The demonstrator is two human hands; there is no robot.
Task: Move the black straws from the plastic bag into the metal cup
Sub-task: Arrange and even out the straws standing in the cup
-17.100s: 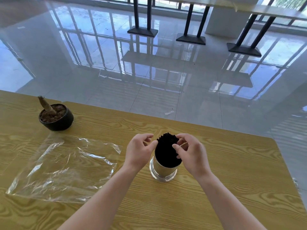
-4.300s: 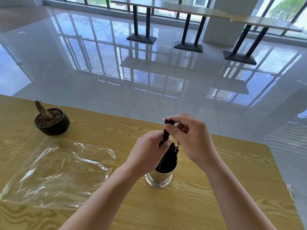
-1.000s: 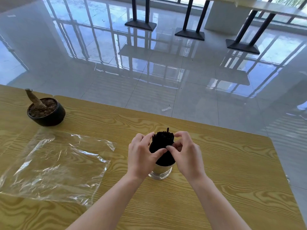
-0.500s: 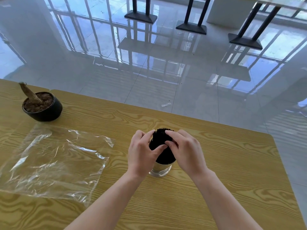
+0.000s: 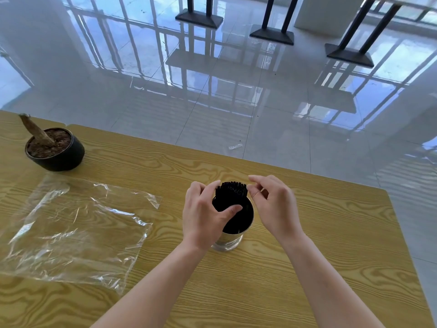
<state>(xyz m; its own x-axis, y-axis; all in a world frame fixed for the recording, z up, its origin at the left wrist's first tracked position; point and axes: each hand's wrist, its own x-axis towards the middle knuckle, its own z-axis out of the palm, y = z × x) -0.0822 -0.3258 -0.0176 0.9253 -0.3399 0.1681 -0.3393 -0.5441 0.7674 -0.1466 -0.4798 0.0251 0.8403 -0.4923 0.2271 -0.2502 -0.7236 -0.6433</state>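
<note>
L hand (image 5: 203, 216) fingers round black straws (image 5: 231, 189) in metal cup (image 5: 228, 242); R hand (image 5: 274, 204) fingers loose beside.

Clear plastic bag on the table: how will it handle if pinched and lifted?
The plastic bag is thin, creased film lying flat, so probably floppy: it would drape, not hold shape. It looks empty, so likely very light and apt to slide on the table if pushed. Raised wrinkles likely give the easiest pinch.
</note>
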